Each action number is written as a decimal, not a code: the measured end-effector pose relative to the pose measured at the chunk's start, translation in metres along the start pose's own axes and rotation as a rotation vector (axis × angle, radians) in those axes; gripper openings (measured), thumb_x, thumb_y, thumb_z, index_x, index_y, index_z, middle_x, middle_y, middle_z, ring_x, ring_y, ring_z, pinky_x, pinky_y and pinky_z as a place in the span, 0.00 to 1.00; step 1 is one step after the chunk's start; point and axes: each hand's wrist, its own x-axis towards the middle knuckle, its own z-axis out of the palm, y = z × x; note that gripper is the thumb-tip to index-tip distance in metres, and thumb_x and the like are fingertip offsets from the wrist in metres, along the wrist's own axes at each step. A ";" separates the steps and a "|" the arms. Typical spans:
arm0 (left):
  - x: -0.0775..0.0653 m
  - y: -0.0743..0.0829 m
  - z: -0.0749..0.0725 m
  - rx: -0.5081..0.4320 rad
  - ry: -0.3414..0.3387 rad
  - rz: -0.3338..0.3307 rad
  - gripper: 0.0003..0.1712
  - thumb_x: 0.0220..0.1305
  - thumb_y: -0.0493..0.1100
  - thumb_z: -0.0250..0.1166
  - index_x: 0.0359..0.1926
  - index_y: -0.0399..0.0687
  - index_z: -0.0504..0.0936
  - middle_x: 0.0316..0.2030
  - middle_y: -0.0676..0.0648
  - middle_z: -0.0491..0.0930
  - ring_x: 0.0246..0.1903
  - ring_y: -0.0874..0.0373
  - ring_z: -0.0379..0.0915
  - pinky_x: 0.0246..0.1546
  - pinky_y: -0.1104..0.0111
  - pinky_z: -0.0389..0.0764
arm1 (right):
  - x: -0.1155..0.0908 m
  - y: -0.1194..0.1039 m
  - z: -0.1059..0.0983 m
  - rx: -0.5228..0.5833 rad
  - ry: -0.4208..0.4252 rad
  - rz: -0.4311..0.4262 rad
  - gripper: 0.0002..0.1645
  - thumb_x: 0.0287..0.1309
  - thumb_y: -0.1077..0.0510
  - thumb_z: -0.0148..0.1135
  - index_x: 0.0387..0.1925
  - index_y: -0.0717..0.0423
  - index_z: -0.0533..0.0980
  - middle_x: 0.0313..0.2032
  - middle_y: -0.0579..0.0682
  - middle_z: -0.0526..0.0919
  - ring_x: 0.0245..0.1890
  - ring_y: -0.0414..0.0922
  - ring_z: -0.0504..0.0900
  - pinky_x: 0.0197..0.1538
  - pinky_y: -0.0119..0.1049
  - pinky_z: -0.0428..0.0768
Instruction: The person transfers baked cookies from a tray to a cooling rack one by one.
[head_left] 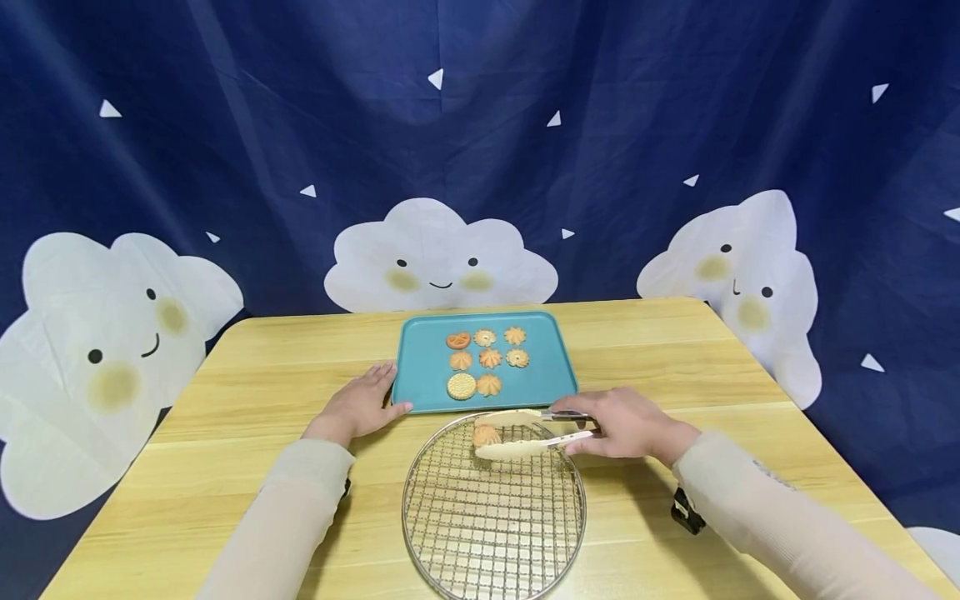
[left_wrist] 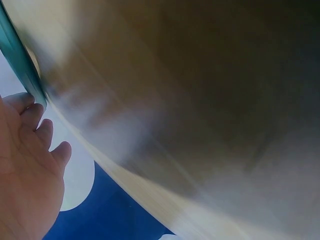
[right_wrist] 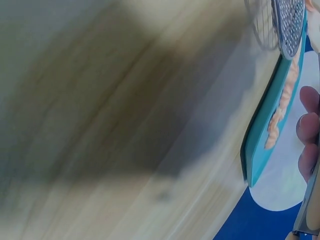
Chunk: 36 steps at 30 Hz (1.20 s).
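Note:
My right hand (head_left: 630, 423) holds a pair of tongs (head_left: 517, 450) with pale tips and metal arms. Between the tips is a swirled golden cookie (head_left: 486, 436), over the far part of a round wire cooling rack (head_left: 491, 521); whether it touches the wires I cannot tell. My left hand (head_left: 358, 406) rests against the left edge of a teal tray (head_left: 543, 387), fingers extended. On the tray lie several cookies: a reddish pretzel-shaped one (head_left: 458, 340), a round yellow one (head_left: 461, 386) and flower-shaped ones (head_left: 490, 357). The right wrist view shows some fingers (right_wrist: 307, 127) on the tongs.
Both the tray and the rack are on a light wooden table (head_left: 225, 433), the rack just in front of the tray. Behind the table hangs a dark blue curtain (head_left: 480, 108) with smiling white clouds. The left wrist view is mostly blurred tabletop (left_wrist: 165, 100).

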 end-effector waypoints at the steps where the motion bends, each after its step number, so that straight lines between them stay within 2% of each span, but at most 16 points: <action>1: 0.000 0.000 0.000 0.001 0.000 0.001 0.47 0.68 0.64 0.50 0.72 0.32 0.52 0.71 0.35 0.49 0.70 0.39 0.44 0.68 0.49 0.51 | 0.000 -0.001 0.001 0.005 0.003 -0.015 0.34 0.52 0.36 0.66 0.58 0.46 0.74 0.38 0.43 0.82 0.16 0.27 0.62 0.24 0.28 0.72; 3: 0.000 0.000 0.000 0.002 -0.001 0.000 0.47 0.68 0.64 0.50 0.72 0.32 0.52 0.71 0.35 0.49 0.70 0.39 0.43 0.68 0.49 0.50 | -0.001 -0.003 0.002 0.018 0.006 -0.040 0.34 0.52 0.37 0.66 0.58 0.45 0.74 0.36 0.41 0.81 0.16 0.27 0.63 0.23 0.27 0.70; 6: 0.000 0.001 0.000 0.000 -0.002 -0.001 0.47 0.68 0.64 0.50 0.72 0.33 0.52 0.71 0.35 0.49 0.70 0.39 0.43 0.68 0.49 0.51 | -0.003 -0.006 0.002 0.032 -0.001 -0.056 0.33 0.52 0.37 0.66 0.57 0.45 0.74 0.40 0.41 0.82 0.17 0.28 0.64 0.23 0.27 0.71; 10: 0.000 0.001 0.000 0.000 0.000 -0.002 0.47 0.68 0.64 0.50 0.72 0.33 0.52 0.71 0.35 0.49 0.70 0.39 0.43 0.68 0.49 0.51 | -0.003 -0.010 0.002 0.040 -0.010 -0.075 0.33 0.52 0.37 0.67 0.57 0.46 0.74 0.47 0.45 0.83 0.22 0.30 0.72 0.28 0.31 0.77; 15: -0.001 0.001 0.000 -0.001 0.005 0.000 0.47 0.68 0.64 0.50 0.71 0.32 0.52 0.71 0.35 0.50 0.70 0.39 0.43 0.68 0.49 0.51 | -0.004 -0.015 0.002 0.063 -0.010 -0.128 0.33 0.53 0.37 0.66 0.57 0.47 0.75 0.49 0.45 0.83 0.32 0.35 0.81 0.33 0.33 0.81; 22: -0.001 0.000 0.000 -0.001 0.006 -0.002 0.47 0.68 0.64 0.50 0.72 0.32 0.52 0.71 0.35 0.49 0.70 0.39 0.43 0.68 0.49 0.51 | -0.005 -0.020 0.001 0.112 -0.038 -0.175 0.33 0.51 0.37 0.67 0.57 0.46 0.75 0.48 0.42 0.82 0.29 0.31 0.77 0.33 0.29 0.79; 26: 0.000 0.000 0.001 -0.001 0.006 0.001 0.47 0.68 0.64 0.49 0.72 0.32 0.52 0.71 0.35 0.50 0.70 0.38 0.43 0.68 0.48 0.51 | -0.006 -0.022 0.002 0.124 -0.054 -0.200 0.33 0.52 0.37 0.66 0.57 0.45 0.74 0.47 0.41 0.82 0.32 0.32 0.78 0.35 0.28 0.79; 36: 0.000 0.000 0.002 0.002 0.006 0.002 0.47 0.68 0.65 0.49 0.72 0.32 0.52 0.71 0.35 0.50 0.70 0.38 0.43 0.68 0.49 0.51 | -0.010 -0.024 0.005 0.139 -0.087 -0.280 0.32 0.52 0.36 0.66 0.57 0.40 0.73 0.38 0.37 0.81 0.25 0.27 0.72 0.27 0.18 0.69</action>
